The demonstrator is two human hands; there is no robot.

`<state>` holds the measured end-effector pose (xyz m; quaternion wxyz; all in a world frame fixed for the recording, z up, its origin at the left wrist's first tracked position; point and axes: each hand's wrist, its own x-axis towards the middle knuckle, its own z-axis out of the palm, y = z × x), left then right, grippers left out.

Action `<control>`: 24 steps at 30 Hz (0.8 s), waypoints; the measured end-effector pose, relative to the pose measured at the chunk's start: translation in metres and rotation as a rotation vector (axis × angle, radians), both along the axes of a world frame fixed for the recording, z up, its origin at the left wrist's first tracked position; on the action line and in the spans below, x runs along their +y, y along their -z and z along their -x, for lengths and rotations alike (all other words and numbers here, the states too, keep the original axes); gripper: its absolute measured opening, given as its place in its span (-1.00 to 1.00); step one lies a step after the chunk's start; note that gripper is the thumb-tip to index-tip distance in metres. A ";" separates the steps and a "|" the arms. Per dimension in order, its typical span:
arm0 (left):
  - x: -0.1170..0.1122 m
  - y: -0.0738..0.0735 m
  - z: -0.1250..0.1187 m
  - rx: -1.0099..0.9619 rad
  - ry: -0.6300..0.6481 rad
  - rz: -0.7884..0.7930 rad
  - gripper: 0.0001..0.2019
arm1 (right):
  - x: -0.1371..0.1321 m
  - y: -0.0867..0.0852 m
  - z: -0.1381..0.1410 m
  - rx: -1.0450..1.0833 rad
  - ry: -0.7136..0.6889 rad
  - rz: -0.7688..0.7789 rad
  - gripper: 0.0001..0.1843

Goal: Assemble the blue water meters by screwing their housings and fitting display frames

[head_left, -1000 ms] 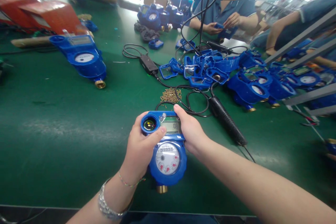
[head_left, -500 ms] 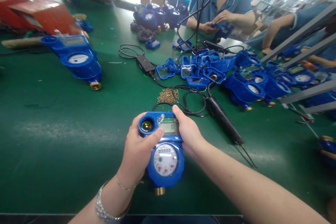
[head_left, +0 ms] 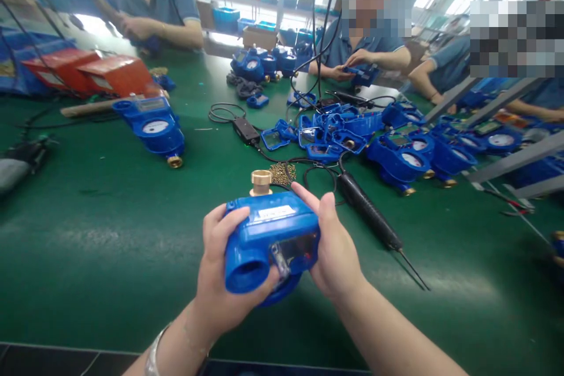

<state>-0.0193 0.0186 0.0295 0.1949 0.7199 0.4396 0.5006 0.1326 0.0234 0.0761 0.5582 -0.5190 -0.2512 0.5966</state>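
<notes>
A blue water meter is held up over the green table, tipped so that its end with a white label strip faces up. Its display window and round socket point toward me, and the dial is hidden underneath. A brass threaded fitting sticks out behind it. My left hand is closed around the left end, thumb by the socket and a clear plastic piece. Against the right end presses my right hand, its thumb raised and a finger stretched along the far edge; the other fingers are hidden.
Beyond the meter lie a pile of small brass screws and a black electric screwdriver with its cable. Blue covers and more water meters stand behind. Another meter lies left, near orange boxes. Several co-workers sit opposite.
The water meter has been tipped over, so its dial and display no longer face up and a brass fitting shows at the far side. My right thumb has lifted. The camera view has shifted.
</notes>
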 end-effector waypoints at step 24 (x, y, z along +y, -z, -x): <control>-0.042 0.014 -0.009 -0.069 -0.143 -0.184 -0.39 | -0.042 0.011 -0.010 -0.499 -0.149 -0.443 -0.55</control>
